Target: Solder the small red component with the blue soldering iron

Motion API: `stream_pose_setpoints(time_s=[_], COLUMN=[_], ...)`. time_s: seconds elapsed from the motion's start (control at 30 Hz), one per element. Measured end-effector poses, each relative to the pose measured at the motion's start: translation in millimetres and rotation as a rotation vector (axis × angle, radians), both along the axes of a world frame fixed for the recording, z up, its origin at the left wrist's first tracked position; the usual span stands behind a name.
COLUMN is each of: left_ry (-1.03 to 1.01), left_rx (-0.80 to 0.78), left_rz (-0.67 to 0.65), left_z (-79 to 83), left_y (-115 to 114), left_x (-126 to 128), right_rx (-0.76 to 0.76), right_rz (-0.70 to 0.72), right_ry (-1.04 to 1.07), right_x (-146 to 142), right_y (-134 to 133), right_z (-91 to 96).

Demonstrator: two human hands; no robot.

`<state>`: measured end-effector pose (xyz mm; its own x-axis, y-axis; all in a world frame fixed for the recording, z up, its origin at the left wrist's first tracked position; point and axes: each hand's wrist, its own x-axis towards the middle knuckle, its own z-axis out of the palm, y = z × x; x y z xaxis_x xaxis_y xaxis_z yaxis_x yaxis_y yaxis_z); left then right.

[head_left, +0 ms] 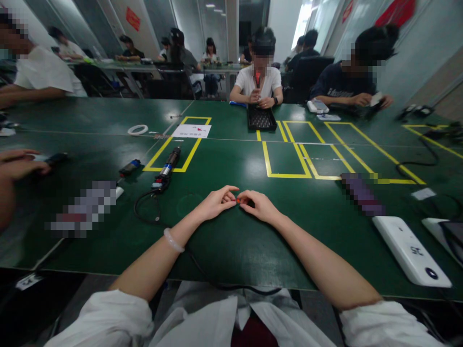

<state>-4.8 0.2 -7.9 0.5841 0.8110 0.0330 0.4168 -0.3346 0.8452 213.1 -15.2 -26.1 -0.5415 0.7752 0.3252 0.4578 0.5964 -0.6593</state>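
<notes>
- Leftward, well apart from your left hand, another person's hand [25,164] rests over the smooth green tabletop [249,255].
- Nearer your left hand, to its upper left, a dark cylindrical device [167,168] with a blue band lies on its side; its black cord [136,208] curls slackly beside your forearm, perhaps to leave slack for moving it.
- Your left hand [217,202] has its fingers bent inward, thumb tip at the small piece; whether it grips or only touches, you cannot tell from here.
- Between your two hands' fingertips sits a tiny red-orange piece [238,200], its exact shape too small to make out.
- Your right hand [259,205] pinches it between thumb and fingertips, probably because something so small allows only a fingertip hold.
- Beyond your right hand, straight yellow tape [289,176] forms rectangles, likely marking out places.
- Farther right, nearer you than that hand, lies a white, round-cornered, glossy power bank [412,253].
</notes>
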Motion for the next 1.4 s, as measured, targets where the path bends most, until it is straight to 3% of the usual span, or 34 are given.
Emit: stream_pose_setpoints(time_s=[0.43, 0.63, 0.9, 1.4], left_ry=[-0.084, -0.044, 0.036, 0.141], left_rx=[-0.098, -0.02, 0.106, 0.172], left_rz=[-0.016, 0.011, 0.012, 0.023], left_z=[1.9, 3.5, 9.1, 12.4], left_y=[-5, -6, -8, -8], left_x=[6, 7, 6, 5], right_rx=[-0.018, -0.117, -0.127, -0.147], right_rz=[-0.024, -0.057, -0.056, -0.005], right_ry=[0.006, 0.112, 0.124, 0.178], right_x=[-1, 2, 1, 0], right_y=[0, 3, 1, 2], right_z=[-3.2, -6.5, -0.1, -4.4])
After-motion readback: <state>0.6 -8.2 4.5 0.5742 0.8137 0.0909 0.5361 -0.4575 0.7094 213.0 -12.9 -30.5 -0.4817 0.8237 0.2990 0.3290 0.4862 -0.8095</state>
